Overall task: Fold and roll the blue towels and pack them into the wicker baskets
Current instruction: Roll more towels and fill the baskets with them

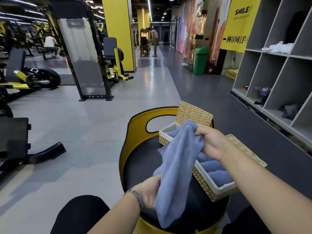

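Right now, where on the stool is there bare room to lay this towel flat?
Bare dark seat lies left of the near basket, inside the yellow backrest. The right side is crowded: two baskets, the far basket behind. Both hands hold the towel.

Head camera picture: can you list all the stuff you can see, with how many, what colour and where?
loose towel: one, blue, held up over the stool
wicker baskets: two, tan, lids open, on the stool
rolled towels: several, blue, inside the near basket
stool: one, yellow and black, in front
bin: one, green, far right wall
shelves: one unit, grey, right
left hand: grips towel's lower edge
right hand: pinches towel's top
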